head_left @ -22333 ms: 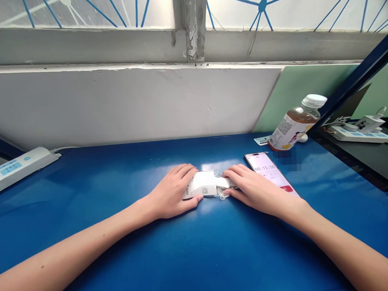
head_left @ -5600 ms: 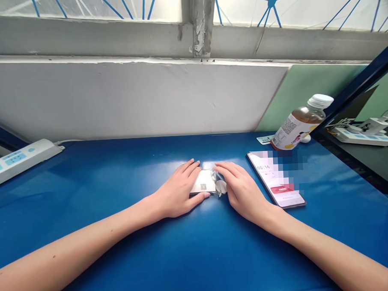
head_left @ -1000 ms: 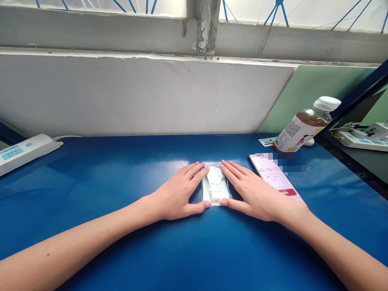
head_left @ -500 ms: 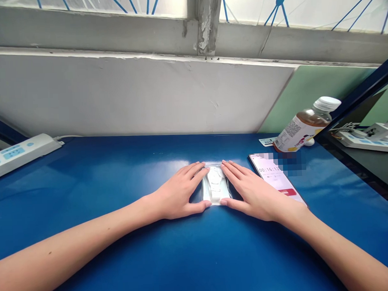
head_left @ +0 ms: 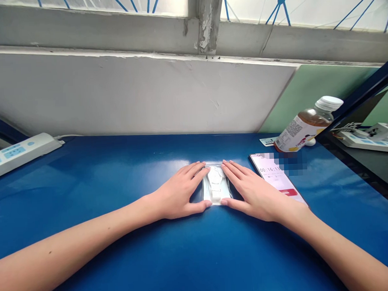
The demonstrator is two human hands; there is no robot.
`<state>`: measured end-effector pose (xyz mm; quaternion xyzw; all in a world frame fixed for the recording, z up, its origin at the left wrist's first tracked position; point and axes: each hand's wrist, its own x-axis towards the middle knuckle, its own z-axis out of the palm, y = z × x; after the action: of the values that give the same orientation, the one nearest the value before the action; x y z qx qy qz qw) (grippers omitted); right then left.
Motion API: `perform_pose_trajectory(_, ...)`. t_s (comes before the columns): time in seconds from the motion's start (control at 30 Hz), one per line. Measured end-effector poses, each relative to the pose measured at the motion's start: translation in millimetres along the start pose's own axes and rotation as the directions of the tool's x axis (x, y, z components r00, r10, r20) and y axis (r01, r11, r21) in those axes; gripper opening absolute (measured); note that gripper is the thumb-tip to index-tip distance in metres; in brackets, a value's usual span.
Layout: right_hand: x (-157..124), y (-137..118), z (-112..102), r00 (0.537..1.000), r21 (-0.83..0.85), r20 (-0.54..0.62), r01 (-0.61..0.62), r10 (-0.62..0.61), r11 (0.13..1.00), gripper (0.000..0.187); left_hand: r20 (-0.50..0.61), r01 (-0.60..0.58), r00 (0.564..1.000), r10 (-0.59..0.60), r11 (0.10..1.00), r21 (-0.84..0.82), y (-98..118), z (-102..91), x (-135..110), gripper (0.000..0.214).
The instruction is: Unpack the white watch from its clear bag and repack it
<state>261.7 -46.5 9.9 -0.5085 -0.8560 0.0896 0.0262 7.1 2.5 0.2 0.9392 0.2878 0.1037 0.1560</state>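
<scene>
A small clear plastic packet (head_left: 216, 185) with a white item inside lies flat on the blue table (head_left: 199, 257). The white item has a round upper part and a narrower lower part; its exact kind I cannot make out. My left hand (head_left: 183, 191) rests along the packet's left edge, fingers stretched out and thumb at the lower corner. Along the right edge lies my right hand (head_left: 247, 190), its fingers also extended and its thumb touching the lower right corner. Both palms face down, and neither hand grips the packet.
A phone (head_left: 275, 176) showing a running timer lies just right of my right hand. Behind it stands a drink bottle (head_left: 304, 128) with a white cap, a small card (head_left: 267, 141) beside it. Power strips sit at the far left (head_left: 23, 153) and far right (head_left: 367, 140). A wall bounds the back.
The timer on the phone has advanced by a second. Both hands and the packet stay in place; the view has shifted very slightly.
</scene>
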Motion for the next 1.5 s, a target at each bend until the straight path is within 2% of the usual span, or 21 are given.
perform_pose_trajectory(0.47, -1, -2, -3, 1.0, 0.025, 0.02, -0.005, 0.005, 1.0, 0.092, -0.004, 0.017, 1.0, -0.017, 1.0, -0.011, 2, 0.4, 0, 0.081)
perform_pose_trajectory(0.6, -1, 0, -4, 0.999, 0.026, -0.045, 0.018, -0.017, 1.0, 0.088, -0.029, 0.03, 0.999, -0.029, 0.999, 0.012, 1, 2.9, -1, 0.077)
perform_pose_trajectory(0.77, 0, 3, -7, 0.981, 0.004, -0.186, -0.054, 0.054, 0.999, 0.071, -0.077, 0.012, 0.997, -0.009, 0.999, 0.035, 0, 4.0, -2, 0.054)
perform_pose_trajectory(0.87, 2, 6, -8, 0.976, -0.007, -0.214, -0.052, 0.049, 0.999, 0.064, -0.087, 0.056, 0.995, -0.052, 0.997, 0.044, 1, 3.1, -2, 0.047)
perform_pose_trajectory(0.93, 2, 6, -8, 0.979, 0.005, -0.194, -0.059, 0.059, 0.998, 0.063, -0.072, 0.077, 0.995, -0.074, 0.996, 0.042, 1, 2.3, -1, 0.05)
perform_pose_trajectory(1.03, 1, 3, -10, 0.987, 0.022, -0.146, -0.071, 0.073, 0.997, 0.062, -0.047, 0.064, 0.997, -0.062, 0.997, 0.035, 1, 1.6, 0, 0.074)
perform_pose_trajectory(1.1, 1, 2, -12, 0.992, 0.026, -0.116, -0.047, 0.05, 0.999, 0.058, -0.045, 0.057, 0.997, -0.055, 0.998, 0.042, 0, 1.7, 0, 0.082)
perform_pose_trajectory(1.27, -1, 8, -17, 0.992, 0.048, -0.121, 0.027, -0.021, 0.998, 0.054, -0.024, 0.042, 0.999, -0.041, 0.997, 0.066, 0, 1.8, 1, 0.08)
perform_pose_trajectory(1.37, -2, 13, -19, 0.987, 0.031, -0.15, 0.062, -0.057, 0.998, 0.059, -0.016, 0.041, 0.999, -0.04, 0.997, 0.06, -1, 1.1, 1, 0.079)
perform_pose_trajectory(1.5, -2, 18, -19, 0.991, 0.073, -0.117, 0.076, -0.067, 0.994, 0.066, -0.001, 0.055, 0.998, -0.055, 0.996, 0.068, -4, -1.6, 2, 0.08)
